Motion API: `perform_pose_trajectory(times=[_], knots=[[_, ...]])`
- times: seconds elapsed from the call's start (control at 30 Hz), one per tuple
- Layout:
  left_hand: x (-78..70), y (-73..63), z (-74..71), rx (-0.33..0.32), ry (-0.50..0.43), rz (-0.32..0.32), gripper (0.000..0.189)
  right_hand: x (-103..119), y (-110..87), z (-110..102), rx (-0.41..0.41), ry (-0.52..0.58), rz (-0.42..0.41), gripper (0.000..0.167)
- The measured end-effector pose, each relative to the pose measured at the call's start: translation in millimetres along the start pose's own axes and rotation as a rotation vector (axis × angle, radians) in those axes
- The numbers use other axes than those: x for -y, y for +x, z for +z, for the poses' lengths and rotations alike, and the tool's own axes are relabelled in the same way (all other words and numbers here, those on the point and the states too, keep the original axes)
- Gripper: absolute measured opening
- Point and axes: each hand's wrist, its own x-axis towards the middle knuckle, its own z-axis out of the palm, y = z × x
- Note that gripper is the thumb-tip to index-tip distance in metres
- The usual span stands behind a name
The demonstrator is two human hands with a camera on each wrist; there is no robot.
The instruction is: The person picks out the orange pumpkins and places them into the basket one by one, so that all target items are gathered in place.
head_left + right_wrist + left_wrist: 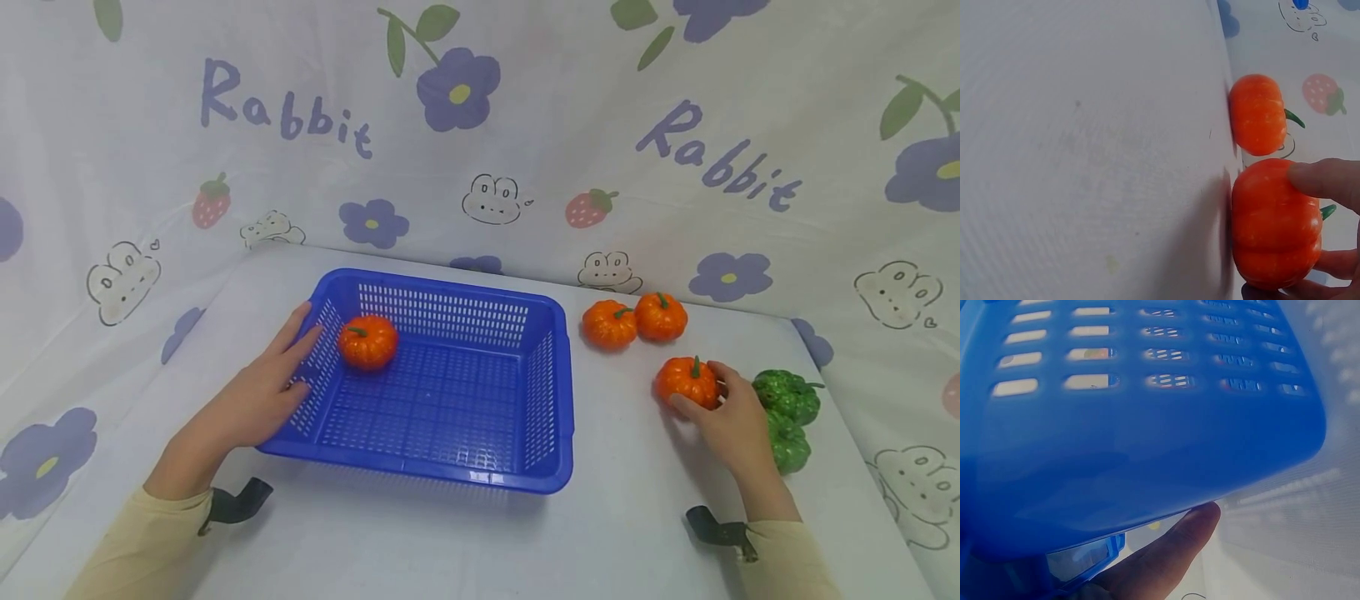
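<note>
My right hand (731, 417) grips a small orange pumpkin (1277, 225) with a green stem, thumb on one side and fingers on the other. It is close over the table, on the right. Spread, fairly straight fingers of my left hand (258, 387) rest on the left rim of a blue plastic basket (480, 477). In the left wrist view, one fingertip (1204, 519) lies right at the basket's edge. Inside the basket, near its left wall, sits another orange pumpkin (368, 342).
Two more orange pumpkins (609, 325) stand side by side beyond the right hand, near the back edge. Two lumpy green vegetables (786, 397) lie right of that hand, partly behind it. A patterned cloth (420, 158) hangs behind the white table (615, 517).
</note>
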Motion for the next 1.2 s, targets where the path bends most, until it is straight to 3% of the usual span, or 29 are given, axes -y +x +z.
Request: perform_pose_trajectory(times=[0.43, 1.2], knots=[[-0.8, -0.1, 0.4, -0.005, 0.002, 0.002, 0.071, 11, 0.4, -5, -0.056, 0.067, -0.047, 0.086], [-1.7, -0.5, -0.1, -0.004, 0.006, -0.001, 0.072, 46, -5.4, -16, -0.099, 0.045, -0.160, 0.083]])
